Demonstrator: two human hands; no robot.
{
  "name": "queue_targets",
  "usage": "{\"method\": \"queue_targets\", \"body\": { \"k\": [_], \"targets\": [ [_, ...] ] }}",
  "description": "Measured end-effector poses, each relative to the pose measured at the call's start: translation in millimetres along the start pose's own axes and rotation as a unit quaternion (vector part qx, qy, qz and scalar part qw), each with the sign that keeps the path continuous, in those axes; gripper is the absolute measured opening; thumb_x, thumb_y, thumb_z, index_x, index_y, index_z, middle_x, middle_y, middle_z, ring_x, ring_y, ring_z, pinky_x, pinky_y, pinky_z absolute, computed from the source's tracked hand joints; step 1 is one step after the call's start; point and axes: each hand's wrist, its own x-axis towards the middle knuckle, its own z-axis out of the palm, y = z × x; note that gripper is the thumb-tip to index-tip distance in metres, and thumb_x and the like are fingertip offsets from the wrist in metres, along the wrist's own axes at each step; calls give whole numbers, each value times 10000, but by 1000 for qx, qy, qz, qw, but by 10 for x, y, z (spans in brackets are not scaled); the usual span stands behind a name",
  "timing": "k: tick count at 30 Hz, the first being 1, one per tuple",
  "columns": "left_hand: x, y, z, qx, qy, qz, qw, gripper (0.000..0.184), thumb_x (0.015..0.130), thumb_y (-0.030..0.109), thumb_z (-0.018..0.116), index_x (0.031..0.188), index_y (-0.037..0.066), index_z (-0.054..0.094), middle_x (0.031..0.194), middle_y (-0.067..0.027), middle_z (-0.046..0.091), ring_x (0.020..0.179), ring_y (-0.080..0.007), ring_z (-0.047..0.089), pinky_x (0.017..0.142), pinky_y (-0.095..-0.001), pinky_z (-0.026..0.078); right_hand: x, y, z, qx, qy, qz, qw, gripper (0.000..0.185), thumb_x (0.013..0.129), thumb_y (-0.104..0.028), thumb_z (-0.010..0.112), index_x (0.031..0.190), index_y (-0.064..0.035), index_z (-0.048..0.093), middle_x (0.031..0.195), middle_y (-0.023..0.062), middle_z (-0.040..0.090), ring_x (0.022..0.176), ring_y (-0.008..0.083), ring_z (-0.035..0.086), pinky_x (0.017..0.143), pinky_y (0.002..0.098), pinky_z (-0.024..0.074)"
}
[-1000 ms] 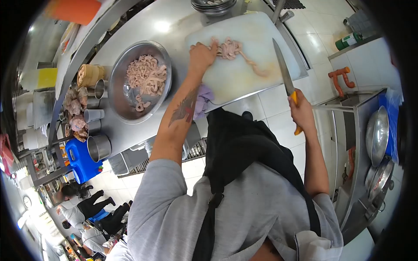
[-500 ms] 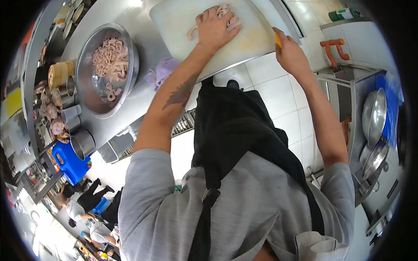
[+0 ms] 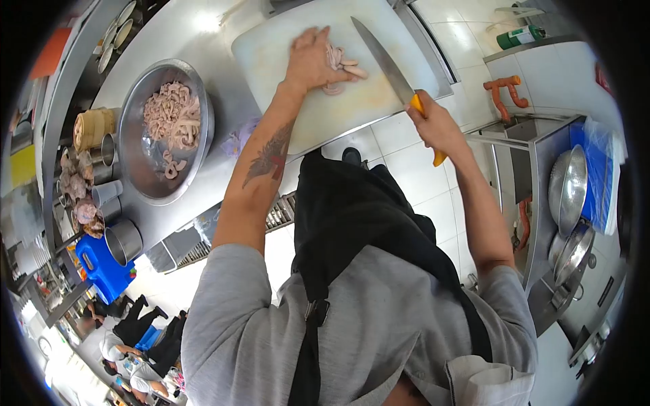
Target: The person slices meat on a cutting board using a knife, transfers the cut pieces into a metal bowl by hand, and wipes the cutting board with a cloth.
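My left hand lies with fingers spread on the white cutting board. Its thumb stretches under a small pile of pale, pinkish meat strips, touching them. In my right hand is a large kitchen knife by its yellow handle. The blade is raised over the board's right side, apart from the meat, its tip pointing to the far edge. Left of the board a wide steel bowl holds many cut pieces of similar pale meat.
A purple crumpled bag lies between bowl and board on the steel counter. Metal pots and a blue jug stand at the left. On the right are steel bowls and an orange pipe. Other people are at lower left.
The knife has come up into full view, its blade turned over the board. My left hand has shifted left and opened beside the meat strips, uncovering them. The whole view has shifted slightly.
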Motion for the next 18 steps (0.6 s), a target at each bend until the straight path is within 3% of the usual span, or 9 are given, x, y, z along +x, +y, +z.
{"method": "queue_targets", "body": {
  "k": [1,2,3,4,6,11,14,16,18],
  "targets": [
    [-6,46,-26,-95,-47,56,993,1093,557,654,924,1473,177,564,1430,-222,572,1346,-412,516,1112,-599,390,18,99,77,2,3,4,1000,445,1045,-265,533,1383,19,479,913,327,702,902,504,693,819,566,529],
    [-12,90,-55,-188,-94,111,971,1050,589,642,914,1468,182,569,1398,-203,596,1324,-388,535,1094,-566,413,87,272,222,-17,35,-43,998,420,1062,-280,533,1357,15,485,828,266,682,705,390,667,677,493,528],
    [-66,159,-79,-189,-94,116,970,1050,589,642,914,1468,182,569,1398,-203,596,1324,-388,535,1094,-566,413,126,365,287,-36,68,-91,993,399,1079,-296,534,1330,11,492,743,205,663,508,275,640,535,421,526],
    [-182,230,-76,-133,-78,123,980,1001,627,618,902,1467,185,570,1361,-188,612,1288,-369,557,1067,-534,429,85,306,275,-33,72,-89,993,399,1079,-296,534,1330,11,492,743,205,663,508,275,640,535,421,526],
    [-290,238,-7,-74,-64,136,986,952,665,593,891,1466,188,571,1325,-174,629,1252,-349,578,1039,-502,444,-10,190,299,-35,46,-63,996,379,1057,-281,546,1274,25,494,848,309,693,832,504,683,769,563,519],
    [-297,322,-280,-77,-39,2,996,831,724,583,849,1392,142,626,1293,-172,633,1254,-325,569,1021,-551,428,-182,103,359,-75,69,-75,992,313,1048,-252,543,1247,-14,496,889,335,693,868,534,677,771,600,517],
    [-280,229,-274,37,90,23,995,780,736,513,842,1322,41,638,1285,-172,632,1241,-334,576,1018,-591,423,-75,250,532,-102,76,-81,988,301,1045,-238,539,1245,-20,482,902,345,695,875,551,672,784,625,521],
    [-246,71,-180,56,65,30,996,754,740,476,840,1305,19,637,1290,-171,628,1247,-341,571,1022,-579,428,-17,232,492,-119,66,-77,988,318,1045,-227,536,1273,-13,473,890,339,696,873,545,677,780,627,525],
    [-246,8,-124,-109,-18,68,992,704,753,431,823,1296,21,642,1273,-168,625,1238,-350,559,1011,-521,447,-16,140,370,-129,57,-80,987,309,1046,-222,532,1266,-11,477,888,336,697,873,542,679,780,626,527]
  ]
}}
